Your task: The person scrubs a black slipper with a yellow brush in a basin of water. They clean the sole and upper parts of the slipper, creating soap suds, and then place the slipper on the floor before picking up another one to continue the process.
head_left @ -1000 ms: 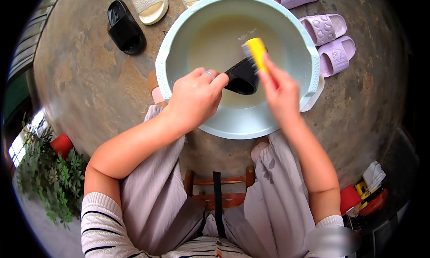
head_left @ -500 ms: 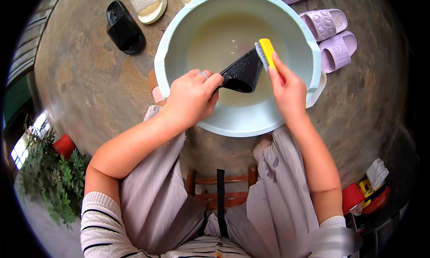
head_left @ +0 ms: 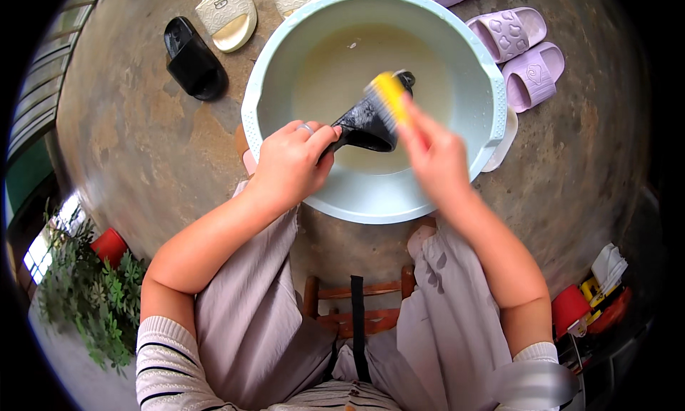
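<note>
A wet black slipper (head_left: 357,125) is tilted above the cloudy water of a pale blue basin (head_left: 389,210). My left hand (head_left: 294,158) is closed around its near end, with a ring on one finger. Closed on a yellow scrub brush (head_left: 389,93), my right hand (head_left: 437,158) presses the bristles against the slipper's upper strap. Whitish suds show on the strap there. Motion smears the brush and the right fingers a little. The brush and hand partly cover the slipper's far end.
A black slipper (head_left: 196,58) and cream slippers (head_left: 228,15) lie on the floor to the left and behind the basin. Purple slippers (head_left: 531,75) lie at its right. A wooden stool (head_left: 364,291) is beneath me; a leafy plant (head_left: 93,297) stands at lower left.
The brush has moved left and down from the slipper's edge onto its strap, where suds now show. The slipper has tipped slightly, so its far end shows past the brush.
</note>
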Demonstrator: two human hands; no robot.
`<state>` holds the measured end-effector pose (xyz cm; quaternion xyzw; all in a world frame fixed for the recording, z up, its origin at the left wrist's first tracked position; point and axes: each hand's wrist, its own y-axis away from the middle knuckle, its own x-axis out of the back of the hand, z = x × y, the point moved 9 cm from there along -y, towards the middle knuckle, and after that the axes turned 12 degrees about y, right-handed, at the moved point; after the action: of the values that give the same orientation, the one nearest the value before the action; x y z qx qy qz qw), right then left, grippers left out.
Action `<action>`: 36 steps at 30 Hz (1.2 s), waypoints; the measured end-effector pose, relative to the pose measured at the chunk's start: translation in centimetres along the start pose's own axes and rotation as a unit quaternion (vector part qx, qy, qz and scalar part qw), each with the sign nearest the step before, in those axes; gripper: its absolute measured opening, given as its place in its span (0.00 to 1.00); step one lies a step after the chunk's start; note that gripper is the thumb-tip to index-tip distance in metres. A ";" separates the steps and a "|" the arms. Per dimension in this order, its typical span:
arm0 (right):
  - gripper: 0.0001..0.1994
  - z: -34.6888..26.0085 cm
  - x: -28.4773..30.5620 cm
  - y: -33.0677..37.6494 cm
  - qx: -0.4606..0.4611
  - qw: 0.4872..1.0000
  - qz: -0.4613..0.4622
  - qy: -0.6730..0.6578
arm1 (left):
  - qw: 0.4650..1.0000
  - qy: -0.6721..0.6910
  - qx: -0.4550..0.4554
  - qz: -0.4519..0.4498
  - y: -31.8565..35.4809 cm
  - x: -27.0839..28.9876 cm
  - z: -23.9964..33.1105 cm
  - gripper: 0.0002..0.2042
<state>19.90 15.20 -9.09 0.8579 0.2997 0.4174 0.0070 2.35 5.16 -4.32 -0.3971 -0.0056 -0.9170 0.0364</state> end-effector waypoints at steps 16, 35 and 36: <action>0.20 -2.4 -0.2 0.3 0.107 0.991 0.044 0.072 | 0.999 0.002 0.044 0.000 -0.5 1.0 -1.3 0.15; 0.23 -0.1 2.0 -0.9 0.080 0.985 0.051 0.144 | 0.984 -0.026 0.151 -0.087 2.2 -0.4 -1.6 0.15; 0.23 -0.6 1.6 -0.5 0.097 0.984 0.038 0.141 | 0.984 -0.053 0.136 -0.107 2.6 -0.7 -1.5 0.15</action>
<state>20.00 16.27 -7.66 0.7976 0.3041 0.5032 -0.1347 1.86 2.55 -5.91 -0.4336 -0.1743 -0.8841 -0.0083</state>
